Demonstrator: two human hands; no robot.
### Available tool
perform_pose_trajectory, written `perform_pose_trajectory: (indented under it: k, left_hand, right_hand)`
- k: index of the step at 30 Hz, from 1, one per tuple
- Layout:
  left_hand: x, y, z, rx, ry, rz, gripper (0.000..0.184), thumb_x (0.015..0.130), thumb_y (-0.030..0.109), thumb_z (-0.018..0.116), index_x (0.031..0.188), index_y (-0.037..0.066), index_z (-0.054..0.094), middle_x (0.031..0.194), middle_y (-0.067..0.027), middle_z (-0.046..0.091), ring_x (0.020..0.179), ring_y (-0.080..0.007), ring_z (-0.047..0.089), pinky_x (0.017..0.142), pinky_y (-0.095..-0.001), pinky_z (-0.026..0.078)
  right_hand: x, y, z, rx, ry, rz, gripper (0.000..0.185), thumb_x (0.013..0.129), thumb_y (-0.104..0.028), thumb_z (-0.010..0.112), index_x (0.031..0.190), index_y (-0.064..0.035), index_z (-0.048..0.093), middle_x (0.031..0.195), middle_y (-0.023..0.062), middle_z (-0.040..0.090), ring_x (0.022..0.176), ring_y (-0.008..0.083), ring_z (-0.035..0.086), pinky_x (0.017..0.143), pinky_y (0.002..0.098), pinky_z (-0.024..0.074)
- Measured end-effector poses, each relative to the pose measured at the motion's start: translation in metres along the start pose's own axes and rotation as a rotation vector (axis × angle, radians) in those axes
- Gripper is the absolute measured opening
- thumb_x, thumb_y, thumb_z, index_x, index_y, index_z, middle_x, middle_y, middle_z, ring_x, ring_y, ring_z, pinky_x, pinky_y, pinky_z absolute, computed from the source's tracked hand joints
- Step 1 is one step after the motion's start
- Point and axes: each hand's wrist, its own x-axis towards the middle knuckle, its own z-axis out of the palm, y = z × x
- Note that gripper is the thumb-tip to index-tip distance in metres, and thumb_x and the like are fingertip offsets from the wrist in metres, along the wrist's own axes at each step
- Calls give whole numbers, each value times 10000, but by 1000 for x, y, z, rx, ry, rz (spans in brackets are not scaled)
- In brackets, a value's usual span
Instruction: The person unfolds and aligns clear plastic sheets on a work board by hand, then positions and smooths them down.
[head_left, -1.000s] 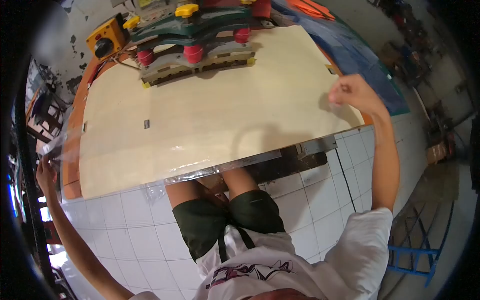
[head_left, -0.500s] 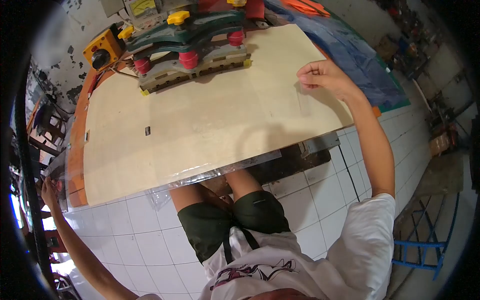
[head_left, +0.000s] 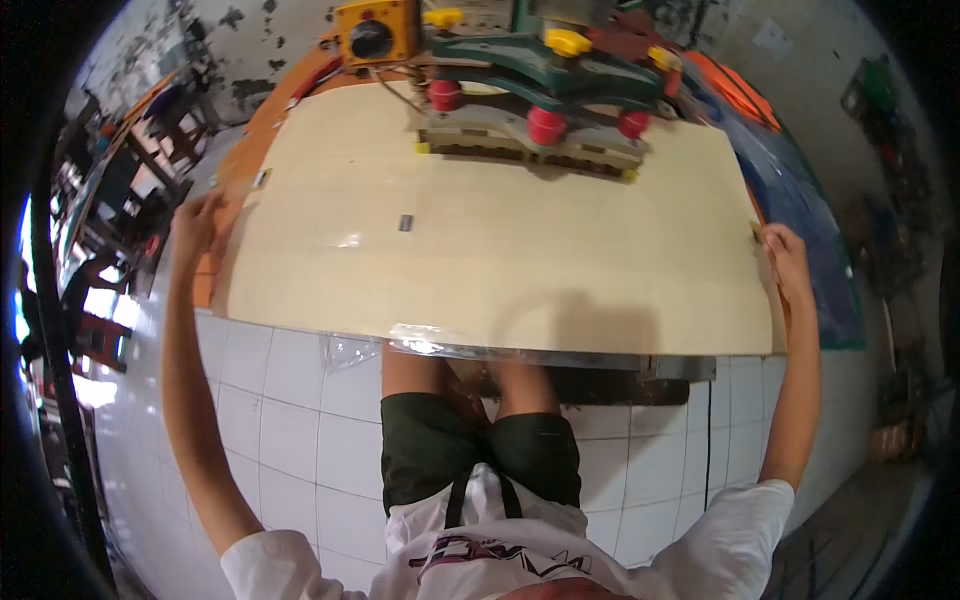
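A clear plastic sheet (head_left: 425, 340) lies over the pale board (head_left: 540, 265), showing as glare and as crinkled film at the near edge. My left hand (head_left: 198, 222) is past the board's left edge, slightly blurred, its fingers closed on what appears to be the sheet's side. At the right edge, my right hand (head_left: 785, 255) has its fingers pinched together, apparently on the sheet's other side. The film is so transparent that its edges at both hands are hard to make out. A small dark rectangle (head_left: 406, 222) marks the board left of centre.
At the back stands a green machine head (head_left: 545, 62) with red and yellow knobs and a long metal bar. A yellow control box (head_left: 376, 33) with a black dial is beside it. Blue plastic (head_left: 790, 190) covers the right side. White tiles (head_left: 290, 410) show below.
My right hand has come down to the board's right edge. My left hand has risen beside the left edge. The view has turned and shifted, so the machine appears further right.
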Motion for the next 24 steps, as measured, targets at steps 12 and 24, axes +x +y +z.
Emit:
perform_pose_trajectory:
  k: [12,24]
  left_hand:
    - [1,99,61,319,63,-1,454,930,457,663,963,5,681,807,-130,672,716,-220,660,615,-370,511]
    - [-41,179,139,579,-80,-19,534,966,481,465,1260,54,593,1336,-264,533,1280,-424,485,1048,-598,364]
  right_hand:
    - [74,14,-2,184,41,241,222,967,-148,617,1170,-62,636,779,12,643,481,75,484,409,239,392]
    - [65,14,27,179,141,170,502,857,-100,715,1327,-35,552,823,31,650,574,75,535,485,217,396]
